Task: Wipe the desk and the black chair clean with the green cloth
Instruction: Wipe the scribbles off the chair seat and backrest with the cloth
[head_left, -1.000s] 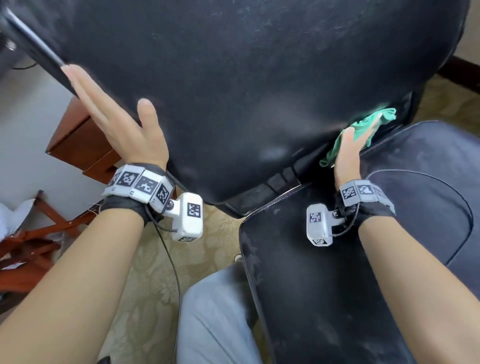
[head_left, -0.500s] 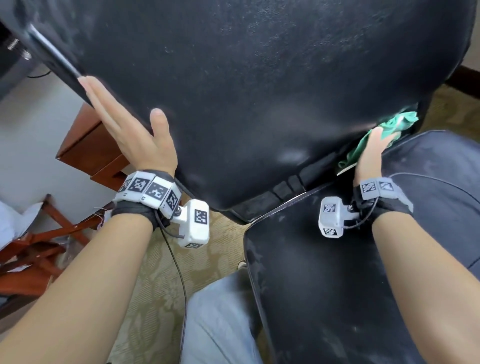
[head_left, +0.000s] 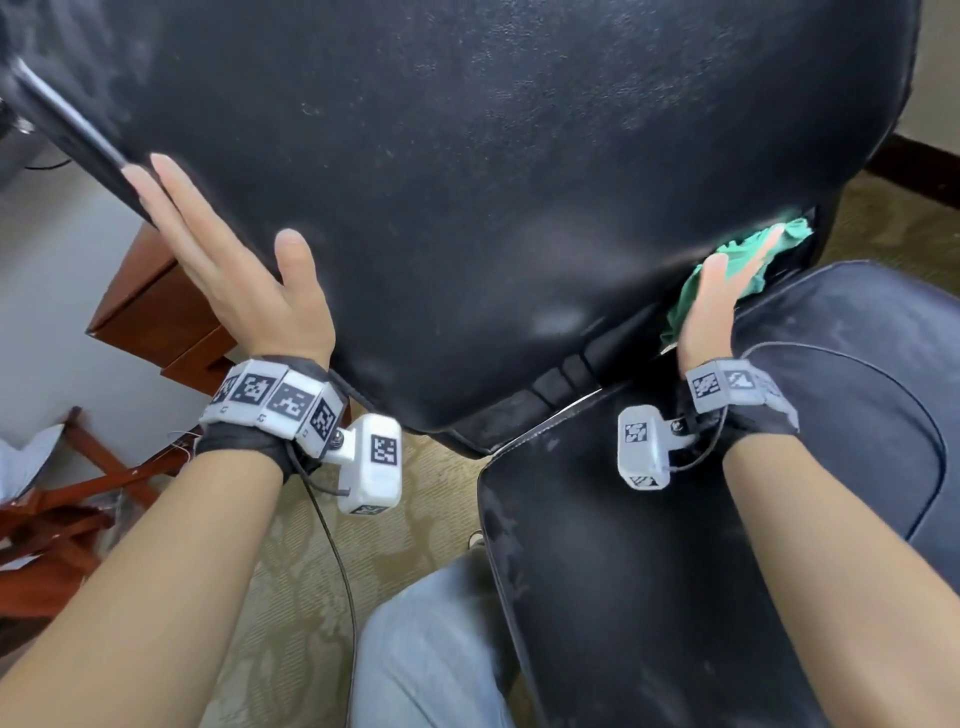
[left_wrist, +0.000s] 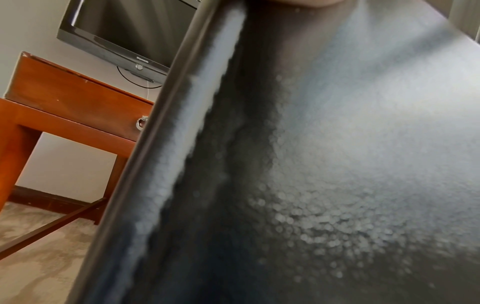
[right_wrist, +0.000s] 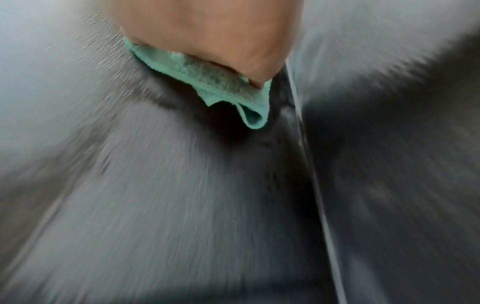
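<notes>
Cloth (head_left: 737, 270) bunched at the crease where the chair (head_left: 467, 182) back meets the seat, right side. Right hand (head_left: 714, 306) flat, fingers straight, pressing cloth to the backrest. Left hand (head_left: 228, 275) open, palm against backrest's left edge. Wooden surface (left_wrist: 64, 98) behind, left.

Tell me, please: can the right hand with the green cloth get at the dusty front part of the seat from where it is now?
Probably yes. The right hand presses the green cloth into the gap between backrest and seat. The dusty seat surface lies bare below its wrist, and the left hand rests apart on the backrest.
</notes>
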